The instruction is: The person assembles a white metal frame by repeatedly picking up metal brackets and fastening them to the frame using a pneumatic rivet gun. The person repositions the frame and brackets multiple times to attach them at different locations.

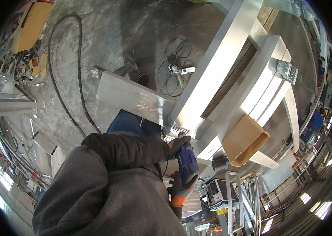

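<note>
A blue handheld power tool (188, 160) is held between my two dark-gloved hands. My left hand (178, 145) wraps round its front end, with that arm crossing in front of my body. Farther back, my right hand (181, 185), with an orange glove cuff, grips the rear of the tool. The tool's tip points at the near end of a long bright metal beam (217, 67), close to a row of small metal teeth (180, 129). Whether the tip touches the metal I cannot tell. A flat metal plate (130, 94) meets the beam's end on the left.
An open cardboard box (244, 139) sits on a second metal beam (258, 84), with a small wrapped pack (287, 72) farther along. On the floor lie a corded tool (176, 70) and a looping black hose (80, 59). A machine box (215, 192) stands at lower right.
</note>
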Tool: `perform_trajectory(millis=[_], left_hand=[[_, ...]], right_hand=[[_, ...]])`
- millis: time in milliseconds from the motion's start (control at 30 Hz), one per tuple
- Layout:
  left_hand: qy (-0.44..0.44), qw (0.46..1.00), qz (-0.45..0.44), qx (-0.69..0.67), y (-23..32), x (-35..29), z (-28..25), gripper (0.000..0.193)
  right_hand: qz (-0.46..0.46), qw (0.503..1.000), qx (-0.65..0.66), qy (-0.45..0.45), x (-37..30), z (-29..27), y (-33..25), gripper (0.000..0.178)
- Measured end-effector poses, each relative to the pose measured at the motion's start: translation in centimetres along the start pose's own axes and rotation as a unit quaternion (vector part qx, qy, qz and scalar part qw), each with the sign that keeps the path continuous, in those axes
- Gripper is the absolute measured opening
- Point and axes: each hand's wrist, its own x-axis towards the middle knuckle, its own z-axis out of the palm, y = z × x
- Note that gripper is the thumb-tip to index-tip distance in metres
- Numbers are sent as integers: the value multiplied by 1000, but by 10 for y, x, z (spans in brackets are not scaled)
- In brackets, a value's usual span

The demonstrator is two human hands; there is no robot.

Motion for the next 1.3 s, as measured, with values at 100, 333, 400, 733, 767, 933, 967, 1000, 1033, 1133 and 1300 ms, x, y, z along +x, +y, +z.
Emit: perform_trajectory(millis=[100, 333, 400, 733, 767, 933, 967, 1000, 1033, 1133, 1300], left_hand=[[-30, 999, 5, 12, 1, -2, 1, 44], [136, 957, -95, 239, 7, -34, 22, 77], [49, 969, -46, 237, 5, -38, 24, 77], [48, 998, -8, 43, -6, -39, 15, 50], [43, 996, 50, 59, -9, -44, 20, 50], [48, 998, 2, 28, -4, -46, 27, 48], [46, 999, -9, 13, -6, -42, 25, 47], [50, 998, -21, -8, -8, -37, 22, 46], [33, 999, -25, -14, -11, -31, 19, 46], [9, 998, -45, -53, -19, -18, 15, 47], [38, 997, -64, -31, 0, -48, 28, 46]], right_hand=[[-150, 987, -39, -34, 16, -11, 8, 68], [-271, 936, -221, -31, 28, -20, -5, 78], [-285, 931, -221, -45, 22, -18, -14, 76], [-263, 918, -283, -85, 28, -19, -39, 82], [-258, 922, -270, -99, 31, -20, -38, 83], [-326, 900, -275, -89, 37, -17, -35, 86], [-333, 898, -273, -90, 37, -17, -36, 86], [-348, 890, -284, -80, 37, -18, -38, 86], [-334, 895, -281, -95, 36, -19, -41, 85], [-297, 895, -316, -105, 33, -25, -49, 83], [-262, 896, -336, -128, 36, -27, -49, 79]])
